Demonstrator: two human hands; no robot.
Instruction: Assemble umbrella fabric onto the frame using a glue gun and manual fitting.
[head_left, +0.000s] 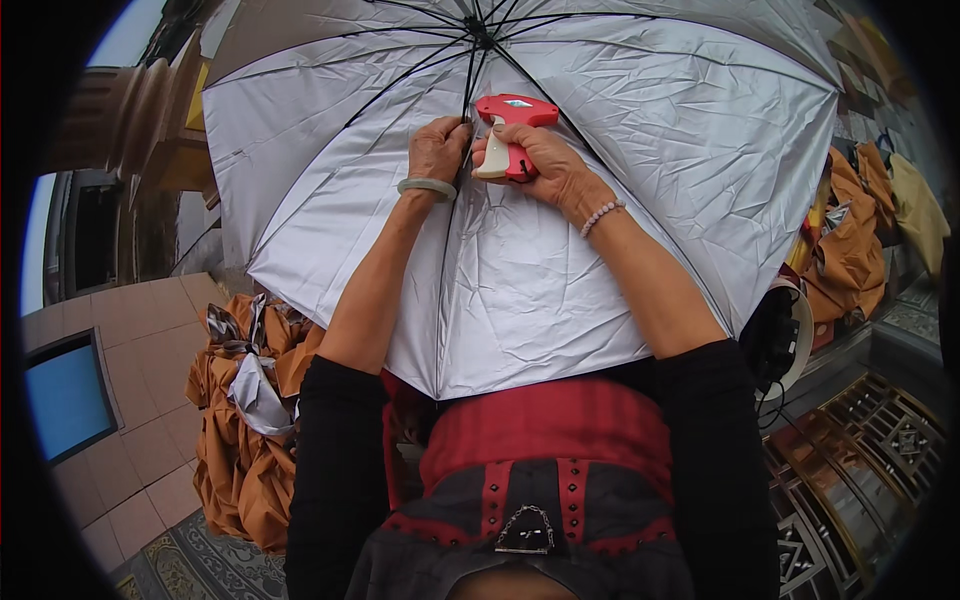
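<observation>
Tagger in right grip; umbrella

Head-worn fisheye view, facing down over the wearer's torso, near the open umbrella

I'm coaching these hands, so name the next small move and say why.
Probably ease the red-and-white tagging gun closer to the black umbrella rib: the right hand grips the gun just beside it, while the left hand pinches that rib against the spread silver canopy.
</observation>
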